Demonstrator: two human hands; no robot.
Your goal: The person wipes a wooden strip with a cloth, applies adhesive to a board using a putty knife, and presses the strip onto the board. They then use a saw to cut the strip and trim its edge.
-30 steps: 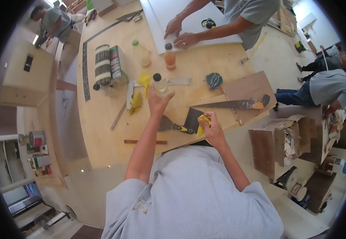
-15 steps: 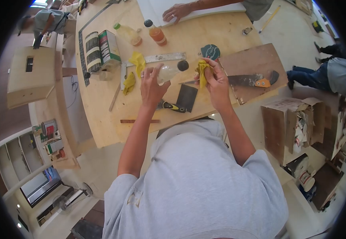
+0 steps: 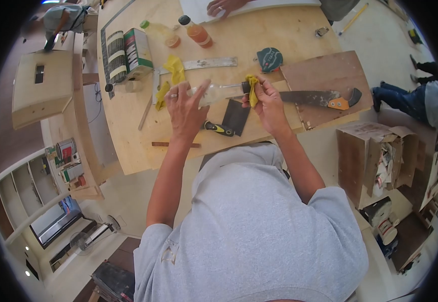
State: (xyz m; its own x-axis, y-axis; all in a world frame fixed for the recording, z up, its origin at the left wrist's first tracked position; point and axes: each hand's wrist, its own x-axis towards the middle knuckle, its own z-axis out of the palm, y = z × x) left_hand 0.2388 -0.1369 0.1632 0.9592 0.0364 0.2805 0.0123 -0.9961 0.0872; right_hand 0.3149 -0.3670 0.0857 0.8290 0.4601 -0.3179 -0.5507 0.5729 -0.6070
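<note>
My left hand [image 3: 183,111] is closed round a clear bottle [image 3: 220,92] with a dark cap, which lies nearly level above the wooden table. In my right hand [image 3: 269,106] a crumpled yellow cloth [image 3: 252,91] is pinched, and it touches the capped end of the bottle. Below the bottle lie a dark flat sheet [image 3: 236,118] and a yellow-and-black handled tool [image 3: 219,129]. Two more yellow pieces [image 3: 174,68] rest left of the bottle, by a metal square [image 3: 210,63]. A saw [image 3: 319,98] is to the right of my right hand.
Bottles of orange liquid [image 3: 196,33] and pale yellow liquid [image 3: 161,34] stand farther back, beside a tin can [image 3: 138,53]. A green tape measure [image 3: 270,59] lies near a brown board [image 3: 329,78]. Another person's hand [image 3: 226,7] is on a white panel at the top.
The bottle has turned more level, and its cap now meets the yellow cloth. My left hand has moved slightly left and down. The whole view has shifted a little.
</note>
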